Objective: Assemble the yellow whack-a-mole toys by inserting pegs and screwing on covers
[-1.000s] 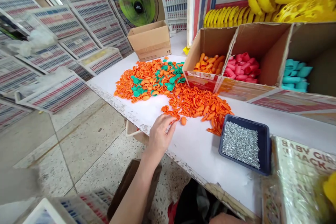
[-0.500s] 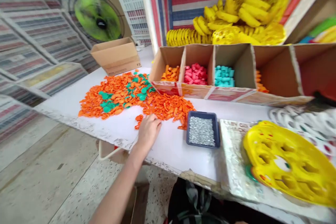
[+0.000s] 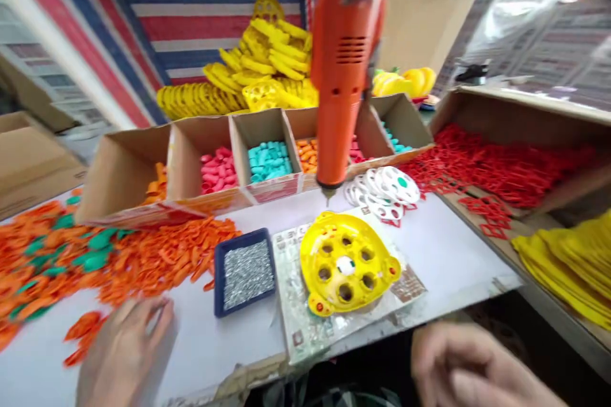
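My left hand (image 3: pixel 128 346) rests on the white tabletop at the left, thumb apart from the loosely bent fingers, and no held thing shows. Beside it lie a few loose orange plastic pieces (image 3: pixel 84 334); the large orange pile (image 3: pixel 167 254) mixed with green discs (image 3: pixel 98 251) is just beyond. My right hand (image 3: pixel 470 365), blurred and curled, hovers off the table's front edge at the lower right; its grip is unclear. Between the hands, a yellow round plastic piece with holes (image 3: pixel 351 238) lies on a flat board (image 3: pixel 305 331). A dark tray (image 3: pixel 220 286) holds small metal pins or screws (image 3: pixel 248 273).
An orange power screwdriver (image 3: pixel 337 89) hangs tip down above the yellow piece. Behind stands a divided cardboard box (image 3: pixel 210 203) with coloured parts. White discs (image 3: pixel 382 191) lie at the back. Right are red parts (image 3: pixel 506 165) in a carton and stacked yellow sheets (image 3: pixel 568 267).
The view has swung right, bringing the screwdriver, the red parts and my right hand into sight. My left hand stays by the loose orange pieces.
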`<move>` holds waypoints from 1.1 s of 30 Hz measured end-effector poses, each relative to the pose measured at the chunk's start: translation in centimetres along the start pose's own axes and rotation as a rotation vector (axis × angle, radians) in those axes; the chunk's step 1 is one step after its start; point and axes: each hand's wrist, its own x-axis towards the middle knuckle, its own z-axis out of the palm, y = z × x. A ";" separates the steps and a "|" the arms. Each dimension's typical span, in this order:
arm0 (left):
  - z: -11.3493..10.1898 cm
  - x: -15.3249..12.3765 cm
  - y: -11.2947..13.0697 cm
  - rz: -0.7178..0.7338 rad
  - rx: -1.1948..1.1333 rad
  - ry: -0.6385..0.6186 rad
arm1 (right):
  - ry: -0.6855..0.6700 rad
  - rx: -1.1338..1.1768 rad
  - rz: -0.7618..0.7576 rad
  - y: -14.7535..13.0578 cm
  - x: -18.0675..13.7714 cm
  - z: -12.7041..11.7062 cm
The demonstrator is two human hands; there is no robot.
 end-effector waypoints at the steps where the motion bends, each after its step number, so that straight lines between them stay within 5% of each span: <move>1: 0.4 -0.5 0.5 -0.048 -0.066 0.006 | 0.133 -0.019 -0.057 -0.2 -0.7 -1.6; 5: 1.3 -2.1 3.5 -0.143 -0.189 -0.120 | 0.575 -0.242 -0.208 0.6 -2.2 -6.6; 9: -0.5 -2.5 5.7 -0.212 -0.203 -0.103 | 0.619 -0.415 -0.209 1.7 -1.5 -9.7; 13: -3.7 -1.7 8.5 -0.210 -0.256 0.078 | 0.719 -0.510 -0.266 0.8 1.1 -10.7; 16: -5.3 -0.7 12.7 -0.074 -0.411 0.166 | 0.660 -0.518 -0.290 -0.5 3.8 -9.4; 22: -5.0 1.1 20.7 0.087 -0.627 -0.174 | 0.413 -0.854 -0.157 -1.6 8.1 -6.0; 33: -3.3 1.0 22.8 0.029 -0.654 -0.270 | 0.393 -0.962 -0.149 0.2 9.7 -5.8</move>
